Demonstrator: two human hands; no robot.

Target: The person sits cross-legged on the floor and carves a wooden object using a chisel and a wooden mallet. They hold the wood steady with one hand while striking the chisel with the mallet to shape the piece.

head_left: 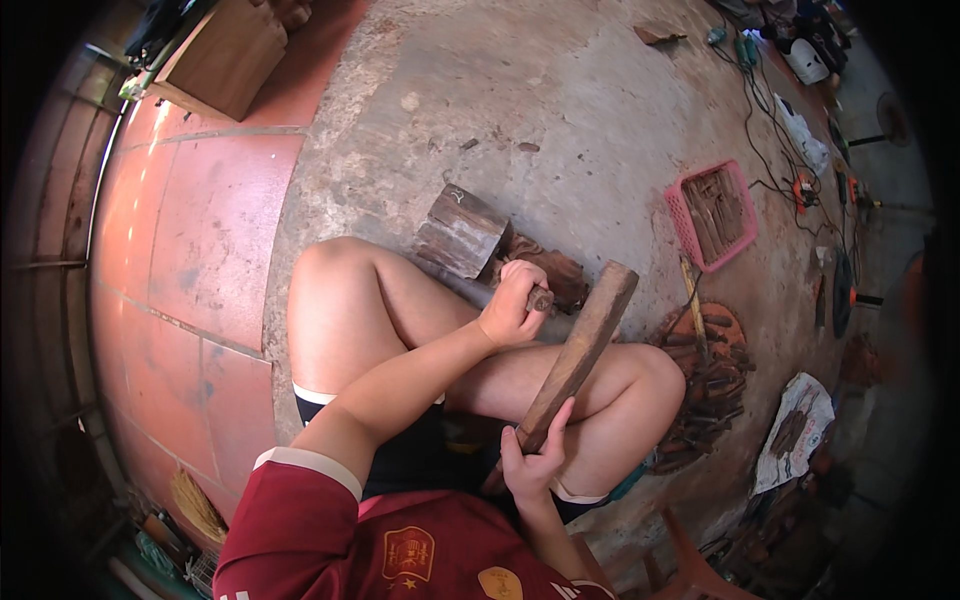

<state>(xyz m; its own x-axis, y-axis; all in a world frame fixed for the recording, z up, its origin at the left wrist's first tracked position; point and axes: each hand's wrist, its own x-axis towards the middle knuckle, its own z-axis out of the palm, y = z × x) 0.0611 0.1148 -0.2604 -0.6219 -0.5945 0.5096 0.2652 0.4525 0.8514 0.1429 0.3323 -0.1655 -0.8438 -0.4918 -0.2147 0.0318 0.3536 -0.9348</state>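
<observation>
My left hand (515, 305) is closed in a fist round a tool with a round wooden handle (541, 299). The handle's end sticks out of the fist; the tool's far end is hidden. Just beyond that hand lies a reddish-brown, uneven piece of wood (555, 268), beside a dark squared wood block (462, 231) on the floor. My right hand (537, 462) is wrapped round the lower part of a long, thick wooden bar (585, 345). The bar slants up and away over my right leg, its far end apart from the tool handle.
To the right are a pink plastic basket (711, 215) of wood strips, a heap of wooden-handled tools (705, 385) and a white sack (795, 430). Black cables (770, 120) trail along the far right. At left are red floor tiles (210, 230) and a wooden box (225, 60).
</observation>
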